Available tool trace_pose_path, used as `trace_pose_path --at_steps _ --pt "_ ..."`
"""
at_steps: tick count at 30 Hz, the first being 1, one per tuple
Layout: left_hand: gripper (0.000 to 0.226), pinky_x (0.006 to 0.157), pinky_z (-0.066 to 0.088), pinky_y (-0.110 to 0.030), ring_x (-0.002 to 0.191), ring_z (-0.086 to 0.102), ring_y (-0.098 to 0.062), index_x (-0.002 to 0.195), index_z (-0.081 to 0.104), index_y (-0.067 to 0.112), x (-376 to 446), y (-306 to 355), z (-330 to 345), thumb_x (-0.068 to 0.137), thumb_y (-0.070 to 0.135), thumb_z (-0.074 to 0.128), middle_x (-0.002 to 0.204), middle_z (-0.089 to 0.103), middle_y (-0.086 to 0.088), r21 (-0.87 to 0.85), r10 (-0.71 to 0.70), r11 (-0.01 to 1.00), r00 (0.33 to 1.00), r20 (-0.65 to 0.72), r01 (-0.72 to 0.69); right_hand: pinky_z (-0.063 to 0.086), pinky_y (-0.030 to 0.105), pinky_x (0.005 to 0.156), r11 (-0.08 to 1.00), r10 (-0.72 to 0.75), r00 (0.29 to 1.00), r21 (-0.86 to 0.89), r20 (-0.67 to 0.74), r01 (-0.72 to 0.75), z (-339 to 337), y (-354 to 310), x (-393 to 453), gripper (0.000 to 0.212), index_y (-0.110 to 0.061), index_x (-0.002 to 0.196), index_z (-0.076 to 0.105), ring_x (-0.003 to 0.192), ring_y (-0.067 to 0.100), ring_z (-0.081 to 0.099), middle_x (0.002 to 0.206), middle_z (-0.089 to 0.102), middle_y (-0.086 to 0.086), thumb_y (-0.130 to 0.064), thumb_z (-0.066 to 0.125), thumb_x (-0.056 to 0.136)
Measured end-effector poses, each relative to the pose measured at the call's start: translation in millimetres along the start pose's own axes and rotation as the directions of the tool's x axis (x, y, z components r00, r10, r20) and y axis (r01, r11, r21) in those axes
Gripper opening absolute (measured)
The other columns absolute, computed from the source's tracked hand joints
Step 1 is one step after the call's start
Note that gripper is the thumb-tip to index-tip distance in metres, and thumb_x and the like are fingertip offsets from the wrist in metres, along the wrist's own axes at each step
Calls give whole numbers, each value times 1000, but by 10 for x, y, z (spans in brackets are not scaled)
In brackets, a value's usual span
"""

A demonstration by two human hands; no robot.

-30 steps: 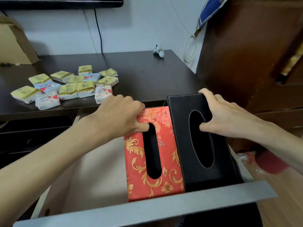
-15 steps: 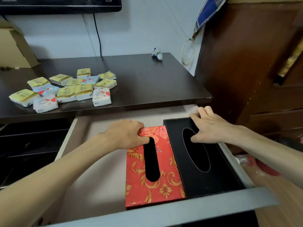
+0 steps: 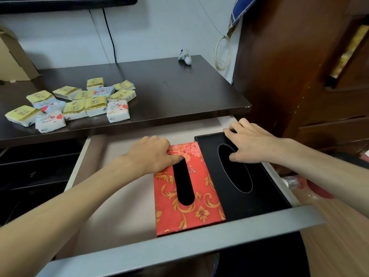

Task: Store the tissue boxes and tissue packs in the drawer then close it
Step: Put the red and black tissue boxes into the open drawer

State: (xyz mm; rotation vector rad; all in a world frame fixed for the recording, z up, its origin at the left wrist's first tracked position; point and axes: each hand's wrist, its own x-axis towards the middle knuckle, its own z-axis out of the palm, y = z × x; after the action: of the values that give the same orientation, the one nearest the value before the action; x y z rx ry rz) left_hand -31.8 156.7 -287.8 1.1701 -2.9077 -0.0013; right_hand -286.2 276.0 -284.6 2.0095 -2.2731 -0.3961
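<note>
Two tissue boxes lie flat side by side in the right half of the open drawer [image 3: 179, 248]. My left hand [image 3: 151, 154] grips the far end of the red box with gold flowers [image 3: 201, 214], thumb in its slot. My right hand [image 3: 249, 142] rests on the far end of the black box [image 3: 257, 198], thumb at the edge of its oval opening. Several small tissue packs [image 3: 75, 104], yellow-green or white with red hearts, lie in a cluster on the dark desk top [image 3: 179, 92] at the left.
The drawer's left half shows bare pale floor. A cardboard box [image 3: 12, 62] stands at the desk's far left, a small white object [image 3: 185, 57] at its back. A brown wooden cabinet [image 3: 299, 66] rises on the right. A cable and a wire coil hang on the wall.
Both boxes have come down from a tilted, lifted position to lie flat on the drawer floor. My hands went down with them and stay on their far ends.
</note>
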Motion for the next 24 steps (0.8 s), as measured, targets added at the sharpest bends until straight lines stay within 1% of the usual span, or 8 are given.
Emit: trace_pose_path --at_steps 3,5,8,11,15,18,21,24 --pt "55 62 39 -36 72 53 -27 73 54 20 -9 -1 17 85 73 47 71 54 0 -28 -15 999 1000 17 16 43 40 98 1000 5 1000 11 26 -6 -33 13 -24 81 -13 155 36 134 29 36 151 43 9 -57 56 89" --pt "52 65 42 -35 77 58 -25 81 59 21 -16 -5 21 86 72 48 79 62 0 -87 -17 996 999 48 21 46 42 94 997 4 999 78 35 -6 -111 13 -41 72 -16 150 45 136 27 37 148 47 7 -56 56 90" --pt "56 70 42 -32 86 59 -18 110 63 22 -47 -34 -41 85 71 53 97 66 4 -197 -26 979 991 129 51 48 42 83 971 0 998 240 -59 14 -267 -48 -20 46 -23 130 64 126 24 52 132 62 0 -49 55 92" --pt "66 71 45 -31 93 60 -20 133 55 25 -137 -165 -165 83 67 61 120 65 3 -341 -55 934 984 167 110 48 36 81 908 30 986 416 -163 42 -481 -234 46 32 -36 120 71 109 15 67 106 69 -18 -42 57 92" --pt "43 77 53 -34 93 68 -15 122 63 30 -348 -518 -402 88 56 61 112 70 10 -492 -131 860 990 51 139 54 37 83 813 29 961 567 -275 137 -777 -607 293 24 -35 103 76 90 11 69 82 70 -23 -34 59 87" --pt "21 71 54 -30 75 71 -4 103 70 32 -513 -842 -597 91 46 60 93 74 14 -541 -196 833 976 -90 117 53 34 81 745 15 938 630 -345 220 -961 -887 574 17 -35 99 76 87 7 68 79 70 -23 -31 63 88" --pt "14 68 53 -26 72 69 0 91 71 33 -610 -1179 -712 93 38 59 83 74 18 -551 -266 827 942 -206 113 54 35 87 697 -47 925 651 -378 302 -1116 -1160 867 20 -36 107 74 96 8 69 94 74 -18 -31 64 91" --pt "12 66 51 -22 81 67 1 95 71 36 -621 -1523 -725 93 36 59 88 71 21 -527 -364 831 889 -278 175 54 40 95 707 -122 910 609 -397 360 -1229 -1405 1165 29 -31 121 71 109 12 65 117 70 -12 -32 66 92"
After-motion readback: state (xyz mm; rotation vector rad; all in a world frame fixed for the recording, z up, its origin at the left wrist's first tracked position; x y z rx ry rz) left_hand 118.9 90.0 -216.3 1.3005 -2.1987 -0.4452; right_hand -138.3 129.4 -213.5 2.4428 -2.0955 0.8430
